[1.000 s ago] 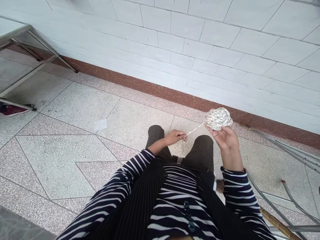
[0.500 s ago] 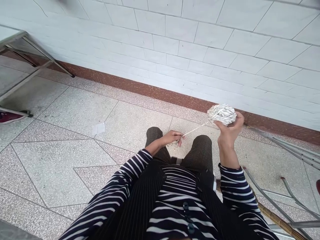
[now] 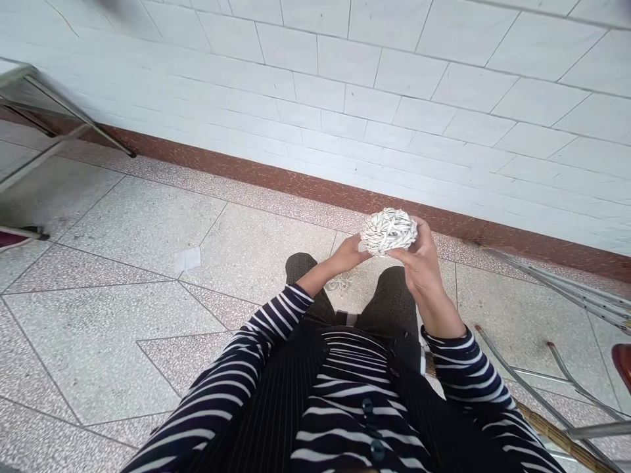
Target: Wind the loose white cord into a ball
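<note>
A ball of white cord with dark flecks (image 3: 388,232) is held up in front of my knees. My right hand (image 3: 418,261) grips it from the right, thumb below and fingers round the far side. At its left lower edge is my left hand (image 3: 351,255), touching the ball, its fingertips partly hidden behind it. Loose loops of cord (image 3: 340,282) show lower down between my knees, against the floor.
A metal-framed table (image 3: 64,105) stands at the left, with part of a dark red shoe (image 3: 14,238) beside its leg. White paper (image 3: 188,259) lies on the floor. Metal legs (image 3: 522,374) and a bamboo-like pole (image 3: 557,437) are at the right. A tiled wall (image 3: 345,66) runs ahead.
My right hand has brought the ball leftward, closer to me. My left hand has risen from the cord strand to the ball, and the taut strand between the hands no longer shows.
</note>
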Tool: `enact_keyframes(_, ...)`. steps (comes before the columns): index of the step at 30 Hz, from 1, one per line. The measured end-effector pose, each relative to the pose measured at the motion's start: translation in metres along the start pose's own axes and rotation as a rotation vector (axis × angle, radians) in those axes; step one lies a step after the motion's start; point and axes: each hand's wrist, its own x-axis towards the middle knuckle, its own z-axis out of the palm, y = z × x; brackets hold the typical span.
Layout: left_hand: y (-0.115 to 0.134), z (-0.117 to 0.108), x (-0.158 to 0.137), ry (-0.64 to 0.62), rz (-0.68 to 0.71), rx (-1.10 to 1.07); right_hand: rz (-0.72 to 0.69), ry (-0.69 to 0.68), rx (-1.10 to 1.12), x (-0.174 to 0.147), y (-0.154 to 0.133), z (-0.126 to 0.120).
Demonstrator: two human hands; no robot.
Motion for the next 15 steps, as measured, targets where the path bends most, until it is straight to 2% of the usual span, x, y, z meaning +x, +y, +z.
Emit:
enact_keyframes(3,0.019,0.013,0.009,0.040,0.104,-0.151,-0.004,-0.035,-0.014,0.004,0.000,0.005)
enact_keyframes(5,0.023,0.021,0.008,0.044,0.100,-0.205,-0.042,-0.057,-0.054,0.007,-0.003,0.003)
enact_keyframes(7,0.020,0.023,0.001,-0.056,0.039,-0.221,-0.117,-0.037,-0.162,0.010,-0.009,-0.005)
enact_keyframes(10,0.008,0.014,-0.017,-0.240,-0.073,-0.198,-0.258,0.085,-0.342,0.016,-0.022,-0.027)
enact_keyframes(15,-0.001,-0.016,-0.046,-0.379,-0.170,-0.160,-0.324,0.220,-0.296,0.033,-0.022,-0.062)
